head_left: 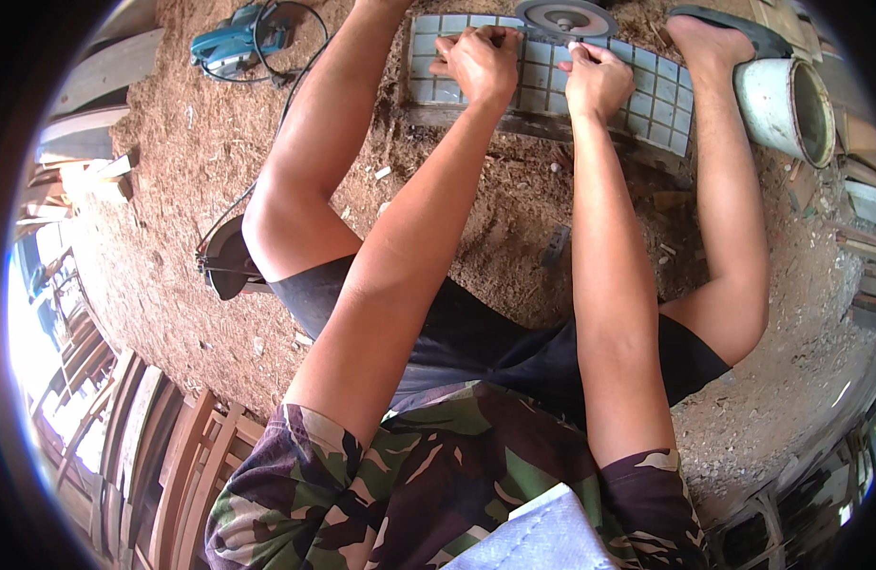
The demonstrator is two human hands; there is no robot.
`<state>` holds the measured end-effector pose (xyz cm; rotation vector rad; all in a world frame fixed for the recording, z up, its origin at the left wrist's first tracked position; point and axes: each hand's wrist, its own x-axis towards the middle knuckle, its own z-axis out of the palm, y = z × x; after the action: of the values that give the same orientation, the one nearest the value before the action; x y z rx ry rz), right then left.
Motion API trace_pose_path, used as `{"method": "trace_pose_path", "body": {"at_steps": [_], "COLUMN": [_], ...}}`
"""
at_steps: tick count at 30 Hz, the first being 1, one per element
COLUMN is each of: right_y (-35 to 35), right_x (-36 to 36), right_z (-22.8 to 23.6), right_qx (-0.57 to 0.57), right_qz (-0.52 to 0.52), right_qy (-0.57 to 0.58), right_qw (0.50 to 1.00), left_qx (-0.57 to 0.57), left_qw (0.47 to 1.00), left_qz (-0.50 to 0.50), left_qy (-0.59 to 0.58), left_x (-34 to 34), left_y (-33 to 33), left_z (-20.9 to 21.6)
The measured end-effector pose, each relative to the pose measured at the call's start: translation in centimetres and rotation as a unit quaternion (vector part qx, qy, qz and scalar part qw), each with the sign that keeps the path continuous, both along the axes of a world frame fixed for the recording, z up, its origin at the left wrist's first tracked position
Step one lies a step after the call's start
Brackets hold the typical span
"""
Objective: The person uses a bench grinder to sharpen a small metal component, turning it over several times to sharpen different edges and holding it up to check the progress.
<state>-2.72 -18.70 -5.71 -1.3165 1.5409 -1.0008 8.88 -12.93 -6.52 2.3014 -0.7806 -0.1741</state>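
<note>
Both my hands are over a low slab of pale square tiles (538, 99) with dark joints, at the top of the head view. My left hand (480, 66) has its fingers bent and closed, close to the left edge of a round grinding wheel (565, 17). My right hand (598, 82) pinches with thumb and forefinger just below that wheel. Anything between the fingers of either hand is too small or too hidden to name. The wheel is cut off in part by the upper edge of the picture.
A teal power tool (237, 43) with a black cord lies on the sawdust-covered ground at upper left. A pale, worn bucket (782, 106) lies tipped beside my right foot. A dark round disc (231, 258) shows behind my left knee. Wooden frames (196, 465) lean at lower left.
</note>
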Motion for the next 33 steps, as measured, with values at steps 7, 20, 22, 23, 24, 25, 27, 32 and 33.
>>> {"method": "trace_pose_path", "body": {"at_steps": [7,20,22,23,24,25,27,32,33], "right_y": [0.0,-0.3,-0.2,-0.2,-0.2,-0.2,-0.3,-0.3,-0.3], "right_x": [-0.1,-0.4,-0.5,-0.5,-0.5,-0.6,-0.7,-0.8,-0.8], "right_z": [0.1,0.0,0.1,0.1,0.2,0.1,0.0,0.3,0.4], "right_qx": [0.005,0.013,0.018,0.015,0.013,0.011,0.009,0.011,0.015], "right_qz": [0.004,0.005,0.004,0.004,0.003,0.003,0.002,-0.003,-0.004], "right_qy": [0.012,0.022,0.020,0.019,0.018,0.018,0.019,0.019,0.020], "right_qw": [1.000,1.000,1.000,1.000,1.000,1.000,1.000,1.000,1.000], "left_qx": [0.014,0.022,0.026,0.021,0.017,0.012,0.013,0.007,0.001], "left_qw": [1.000,1.000,1.000,1.000,1.000,1.000,1.000,1.000,1.000], "left_qz": [0.000,-0.001,-0.001,-0.002,-0.002,-0.002,-0.002,-0.002,-0.002], "left_qy": [-0.016,-0.002,-0.004,-0.003,-0.003,-0.003,-0.001,0.000,0.001], "left_x": [0.1,-0.3,-0.3,-0.3,-0.4,-0.4,-0.6,-0.7,-0.9], "left_y": [-0.1,-0.2,-0.2,-0.2,-0.2,-0.2,-0.3,-0.3,-0.3], "left_z": [-0.5,-0.1,-0.2,-0.2,-0.2,-0.2,-0.1,0.0,0.1]}}
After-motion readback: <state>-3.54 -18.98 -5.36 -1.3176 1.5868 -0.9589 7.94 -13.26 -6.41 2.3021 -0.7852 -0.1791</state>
